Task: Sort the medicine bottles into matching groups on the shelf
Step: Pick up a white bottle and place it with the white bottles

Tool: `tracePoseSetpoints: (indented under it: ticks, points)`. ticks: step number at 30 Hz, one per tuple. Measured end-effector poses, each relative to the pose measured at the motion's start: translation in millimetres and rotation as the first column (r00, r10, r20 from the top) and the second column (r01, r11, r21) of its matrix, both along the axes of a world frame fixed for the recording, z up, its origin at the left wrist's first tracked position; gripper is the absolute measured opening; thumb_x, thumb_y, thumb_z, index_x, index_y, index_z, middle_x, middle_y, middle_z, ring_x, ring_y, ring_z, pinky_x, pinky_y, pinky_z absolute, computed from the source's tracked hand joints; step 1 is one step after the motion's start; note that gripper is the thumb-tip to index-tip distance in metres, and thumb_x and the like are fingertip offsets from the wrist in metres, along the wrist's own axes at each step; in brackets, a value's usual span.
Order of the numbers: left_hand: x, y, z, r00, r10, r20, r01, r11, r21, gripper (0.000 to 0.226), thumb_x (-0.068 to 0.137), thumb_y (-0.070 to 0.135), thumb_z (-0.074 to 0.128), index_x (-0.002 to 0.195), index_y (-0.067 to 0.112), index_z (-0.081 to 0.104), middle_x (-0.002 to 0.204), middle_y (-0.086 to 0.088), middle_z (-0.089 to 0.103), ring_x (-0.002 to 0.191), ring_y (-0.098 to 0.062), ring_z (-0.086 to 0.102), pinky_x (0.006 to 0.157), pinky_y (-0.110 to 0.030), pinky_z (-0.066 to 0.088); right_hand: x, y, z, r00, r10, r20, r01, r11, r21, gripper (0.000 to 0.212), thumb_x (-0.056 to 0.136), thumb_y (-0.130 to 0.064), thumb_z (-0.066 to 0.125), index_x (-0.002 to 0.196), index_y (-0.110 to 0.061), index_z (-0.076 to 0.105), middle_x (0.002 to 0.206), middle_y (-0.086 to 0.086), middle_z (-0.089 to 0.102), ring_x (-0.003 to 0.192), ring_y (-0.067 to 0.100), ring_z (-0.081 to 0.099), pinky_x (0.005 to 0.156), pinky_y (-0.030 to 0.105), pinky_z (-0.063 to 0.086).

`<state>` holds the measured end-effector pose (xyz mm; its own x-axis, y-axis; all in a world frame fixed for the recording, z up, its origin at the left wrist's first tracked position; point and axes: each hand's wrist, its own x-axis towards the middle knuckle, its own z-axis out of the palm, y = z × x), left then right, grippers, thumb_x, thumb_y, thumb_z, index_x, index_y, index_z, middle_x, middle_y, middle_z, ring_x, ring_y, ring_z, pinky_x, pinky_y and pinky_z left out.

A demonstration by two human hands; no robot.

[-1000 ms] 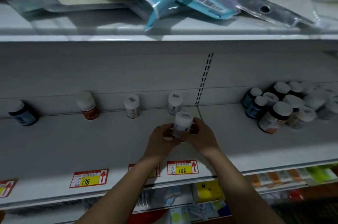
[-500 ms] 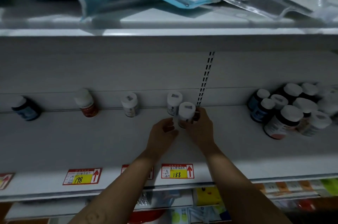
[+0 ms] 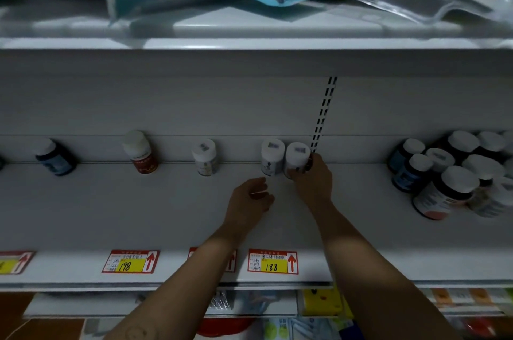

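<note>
white shelf (image 3: pixel 111 214), dim light: my right hand (image 3: pixel 313 187) grips a white bottle (image 3: pixel 297 158), stood touching its twin (image 3: pixel 272 159) at the back wall (image 3: pixel 194 112); my left hand (image 3: pixel 247 203) hangs loose and empty just beside. one pair formed, i judge; the right-side cluster (image 3: pixel 444 181) waits unsorted

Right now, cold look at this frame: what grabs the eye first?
The right hand gripping a white bottle at the back of the shelf, right beside a matching white bottle; the left hand hovers empty just in front. Next, the crowded cluster of mixed bottles at the far right, and the yellow 188 price tag on the shelf edge below the hands.
</note>
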<state>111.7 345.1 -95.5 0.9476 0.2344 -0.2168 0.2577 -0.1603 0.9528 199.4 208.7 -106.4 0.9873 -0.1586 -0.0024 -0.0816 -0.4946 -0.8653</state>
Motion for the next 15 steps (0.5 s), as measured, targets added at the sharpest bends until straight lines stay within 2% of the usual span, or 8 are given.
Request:
tracePoseSetpoints:
  ticks: [3, 7, 11, 15]
  points:
    - [-4.4, 6.2, 2.6, 1.000, 0.018, 0.000, -0.018, 1.000, -0.020, 0.049, 0.087, 0.004, 0.067, 0.133, 0.010, 0.054, 0.124, -0.007, 0.063, 0.097, -0.015, 0.064, 0.080, -0.025, 0.057, 5.3, 3.0, 3.5, 1.000, -0.011, 0.013, 0.011, 1.000, -0.008, 0.057, 0.075, -0.015, 0.078, 0.125, -0.006, 0.051, 0.118, 0.016, 0.065, 0.110, 0.034, 0.061, 0.085, 0.037, 0.048]
    - [-12.5, 15.2, 6.9, 0.999, 0.036, 0.008, -0.035, 0.999, -0.022, 0.048, 0.087, 0.005, 0.067, 0.133, 0.009, 0.054, 0.124, -0.009, 0.062, 0.102, -0.019, 0.064, 0.084, -0.031, 0.057, 9.0, 7.8, 4.9, 0.999, -0.036, 0.024, 0.037, 0.999, -0.030, 0.057, 0.073, -0.015, 0.080, 0.120, -0.003, 0.050, 0.115, 0.019, 0.066, 0.107, 0.036, 0.063, 0.084, 0.042, 0.050]
    - [-24.2, 21.2, 12.3, 0.999, 0.047, 0.009, -0.047, 0.999, -0.024, 0.048, 0.087, 0.004, 0.067, 0.133, 0.008, 0.054, 0.126, -0.012, 0.062, 0.105, -0.024, 0.064, 0.086, -0.036, 0.056, 3.2, 8.7, 8.1, 0.999, -0.036, 0.006, 0.037, 0.999, -0.029, 0.059, 0.076, -0.019, 0.078, 0.125, -0.003, 0.049, 0.113, 0.020, 0.066, 0.108, 0.037, 0.063, 0.083, 0.039, 0.049]
    - [-35.8, 24.1, 20.6, 0.999, 0.035, 0.027, -0.034, 0.999, -0.033, 0.047, 0.087, 0.003, 0.066, 0.133, 0.008, 0.054, 0.126, -0.011, 0.062, 0.099, -0.020, 0.063, 0.076, -0.025, 0.057, -26.3, 2.4, 16.6, 0.998, -0.046, 0.041, 0.046, 0.999, 0.017, 0.055, 0.082, -0.015, 0.073, 0.129, -0.005, 0.048, 0.120, 0.018, 0.063, 0.113, 0.033, 0.060, 0.086, 0.030, 0.044]
